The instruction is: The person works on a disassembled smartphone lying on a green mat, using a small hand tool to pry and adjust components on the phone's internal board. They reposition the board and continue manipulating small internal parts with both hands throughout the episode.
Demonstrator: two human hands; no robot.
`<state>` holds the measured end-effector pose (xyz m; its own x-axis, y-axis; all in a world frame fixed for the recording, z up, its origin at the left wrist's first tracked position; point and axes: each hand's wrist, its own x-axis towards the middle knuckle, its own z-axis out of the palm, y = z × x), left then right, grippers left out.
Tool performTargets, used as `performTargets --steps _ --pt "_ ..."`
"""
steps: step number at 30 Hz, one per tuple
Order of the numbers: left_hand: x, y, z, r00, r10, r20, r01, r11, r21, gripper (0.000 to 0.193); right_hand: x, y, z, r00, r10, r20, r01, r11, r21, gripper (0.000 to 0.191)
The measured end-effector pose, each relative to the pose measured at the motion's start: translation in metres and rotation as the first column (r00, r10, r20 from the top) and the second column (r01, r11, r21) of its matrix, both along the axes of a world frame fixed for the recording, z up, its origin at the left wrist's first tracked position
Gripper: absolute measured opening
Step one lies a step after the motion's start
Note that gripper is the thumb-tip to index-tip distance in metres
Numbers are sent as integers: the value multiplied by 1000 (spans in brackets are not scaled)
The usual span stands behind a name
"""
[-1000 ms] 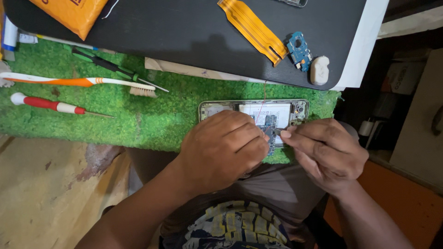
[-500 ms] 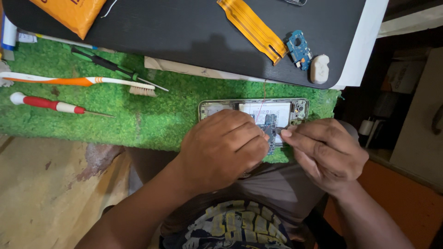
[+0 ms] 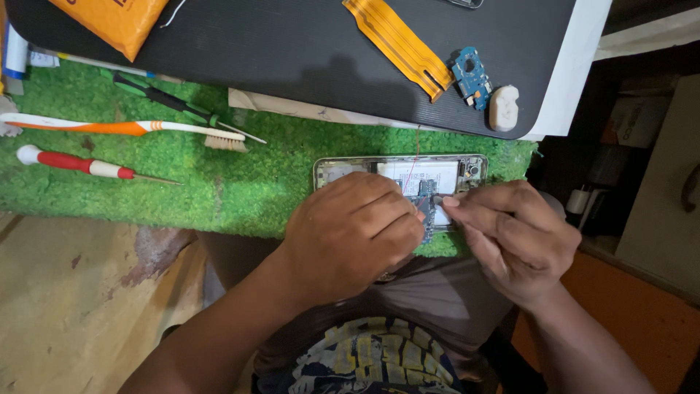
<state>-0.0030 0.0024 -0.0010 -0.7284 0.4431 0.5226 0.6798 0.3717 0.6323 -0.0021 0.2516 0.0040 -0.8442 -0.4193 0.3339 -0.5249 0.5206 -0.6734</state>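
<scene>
A: What is laid out?
B: A green mat [image 3: 240, 179] is spread under an opened phone [image 3: 408, 175], near edge, keeping it steady.
A: And the 2 hands?
B: The left hand [image 3: 350, 233] is pressed on the phone; a small tool is pinched by the right hand [image 3: 510, 241] at the board.

Both hands, left [image 3: 348, 235] and right [image 3: 510, 237], crowd over the opened phone [image 3: 401, 175], covering its near half; only its far edge is reachable. Left of it the green mat [image 3: 248, 182] lies bare up to the brush [image 3: 131, 128] and red screwdriver [image 3: 80, 165]. Beyond, the black pad [image 3: 292, 58] carries a flex cable [image 3: 399, 44] and small board [image 3: 471, 76].
</scene>
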Motion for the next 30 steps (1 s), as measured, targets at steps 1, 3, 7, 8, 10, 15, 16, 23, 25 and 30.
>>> performTargets --steps 1,3,7,8,10,15,16,23,25,30 --pt "0 0 0 1000 0 -3 0 1000 -1 14 0 0 1 1000 0 7 0 1000 -9 18" --pt "0 0 0 1000 1 -7 -1 1000 -4 13 0 0 1 1000 1 21 -1 1000 -27 18" --pt "1 0 0 1000 7 3 -7 1000 -9 13 0 0 -1 1000 -16 1 16 1000 -16 16" --pt "1 0 0 1000 6 1 -6 1000 -9 13 0 0 -2 1000 -18 2 18 999 -30 16" --pt "1 0 -1 1000 6 0 -6 1000 -9 13 -1 0 -3 1000 -16 1 16 999 -48 16" --pt "1 0 0 1000 4 -1 -4 1000 -10 13 -1 1 1 1000 -3 7 3 1000 -14 17" --pt "1 0 0 1000 1 5 -1 1000 -9 13 0 1 2 1000 -7 12 7 1000 -11 17" --pt "1 -1 1 1000 -4 14 4 1000 -19 12 0 1 0 1000 -16 10 16 1000 -9 17" --pt "0 -1 1 1000 -4 16 5 1000 -22 12 0 2 0 1000 -11 13 11 1000 -7 18" --pt "1 0 1 1000 -4 31 5 1000 -13 12 0 2 -3 999 -22 -31 23 999 23 18"
